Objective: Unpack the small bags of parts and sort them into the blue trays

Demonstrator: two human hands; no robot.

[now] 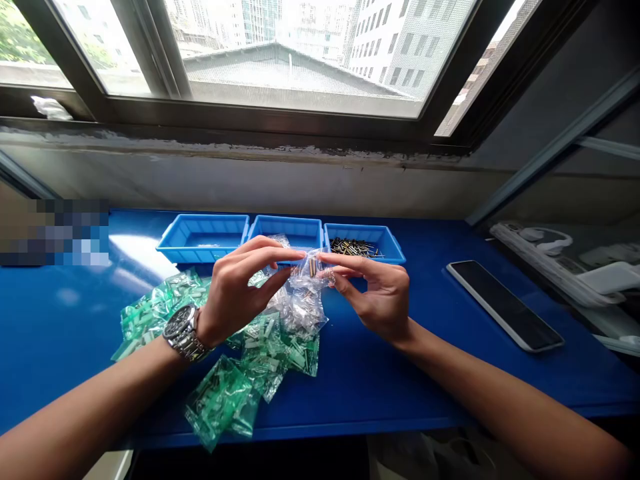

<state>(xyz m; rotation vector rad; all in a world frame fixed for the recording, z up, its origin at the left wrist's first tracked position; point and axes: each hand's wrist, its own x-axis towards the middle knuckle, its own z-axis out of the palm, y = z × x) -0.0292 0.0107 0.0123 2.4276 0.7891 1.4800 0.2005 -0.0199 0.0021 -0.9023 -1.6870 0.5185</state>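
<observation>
Between my two hands hangs a small clear plastic bag (311, 268) with a few dark and brass-coloured pieces inside. My left hand (245, 277), with a metal watch at the wrist, pinches the bag's left edge between thumb and fingers. On the other side my right hand (377, 287) grips its right edge the same way. Just below lies a heap of clear bags (303, 310) with small parts in them. Green-tinted packets (265, 347) are spread under and in front of my left hand. What exactly the packets hold is too small to make out.
Three blue bins stand in a row at the back: a left bin (207, 233), a middle bin (295, 230) partly behind my hands, and a right bin (363, 243) of thin metal pins. A phone (505, 303) lies at right on the blue table (400, 393). White items fill a shelf (575, 260).
</observation>
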